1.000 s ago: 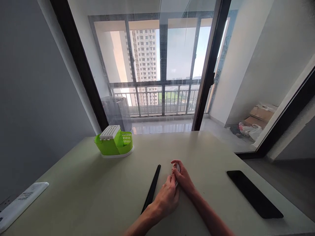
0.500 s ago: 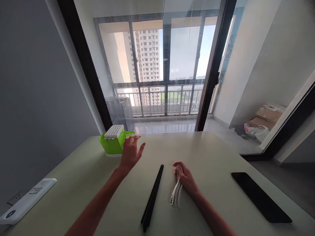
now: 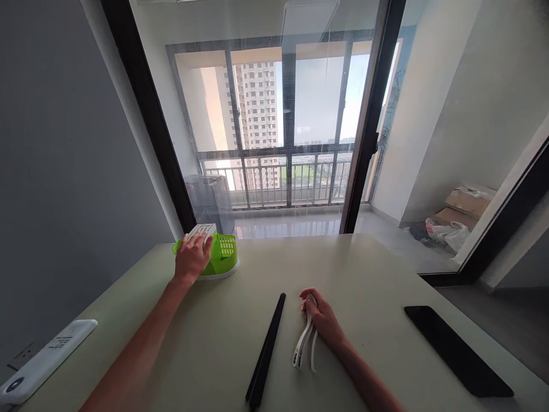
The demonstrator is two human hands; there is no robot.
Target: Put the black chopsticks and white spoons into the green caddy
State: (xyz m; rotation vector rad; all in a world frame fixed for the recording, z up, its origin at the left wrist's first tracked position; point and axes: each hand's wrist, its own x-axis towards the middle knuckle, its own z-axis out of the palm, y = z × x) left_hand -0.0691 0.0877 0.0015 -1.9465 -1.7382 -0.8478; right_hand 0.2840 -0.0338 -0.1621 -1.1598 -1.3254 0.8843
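My left hand [image 3: 191,258] rests on the green plastic holder [image 3: 223,254] at the far left of the table, its fingers wrapped over the holder's white slotted lid [image 3: 202,230]. On the table in front of me, my right hand [image 3: 322,317] is closed around the bowl end of several white spoons [image 3: 303,345]; their handles point toward me. Just left of the spoons lie black chopsticks [image 3: 266,351], touched by neither hand.
A black phone [image 3: 457,349] lies flat at the right of the pale table [image 3: 377,269]. A white power strip [image 3: 45,361] sits at the left edge. Beyond the table is a glass sliding door [image 3: 283,126] to a balcony, with cardboard boxes [image 3: 461,206] on the floor at right.
My left hand left the spoons beside my right hand, reached forward and left, and landed on the green holder. My right hand stayed on the spoons.
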